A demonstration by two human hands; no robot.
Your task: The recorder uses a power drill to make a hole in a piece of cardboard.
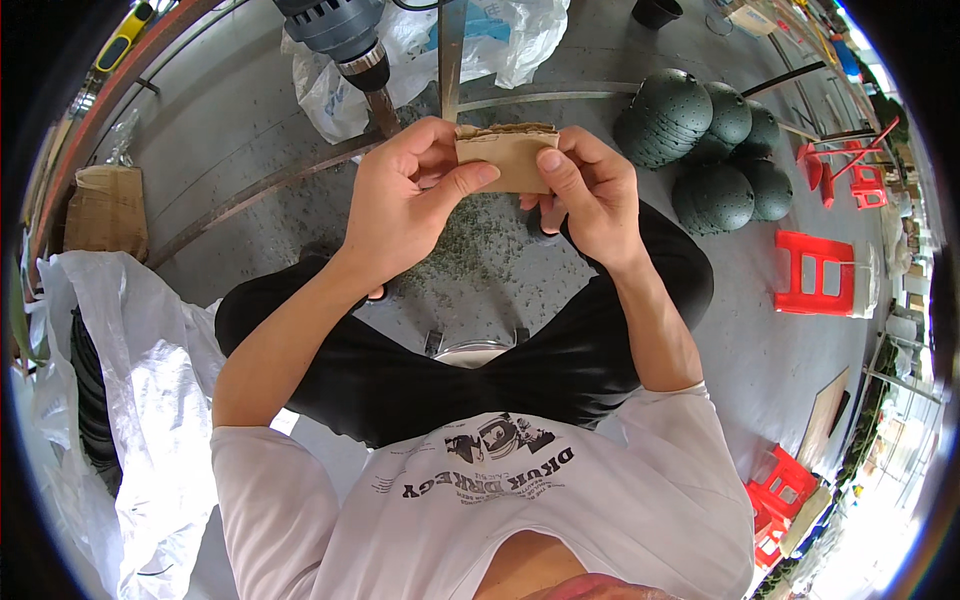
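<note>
Between my two hands is a small folded piece of brown cardboard (pixel 512 165), its torn, layered edge facing away from me. My left hand (pixel 408 195) grips its left end, thumb flat on the near face and fingers curled behind. On the right end my right hand (pixel 598 200) pinches it the same way, thumb on the face. Just beyond my left hand, a grey power drill (pixel 335 35) with a black chuck (pixel 366 70) points down toward a metal frame (pixel 452 60). Green shavings (pixel 465 240) lie scattered on the floor below the cardboard.
Stacks of dark green perforated domes (pixel 675 105) stand at the far right. Red plastic stools (pixel 815 273) are farther right. A white plastic bag (pixel 150 380) with black items and a cardboard box (pixel 105 212) sit at left. Clear plastic sheeting (pixel 520 40) lies behind the frame.
</note>
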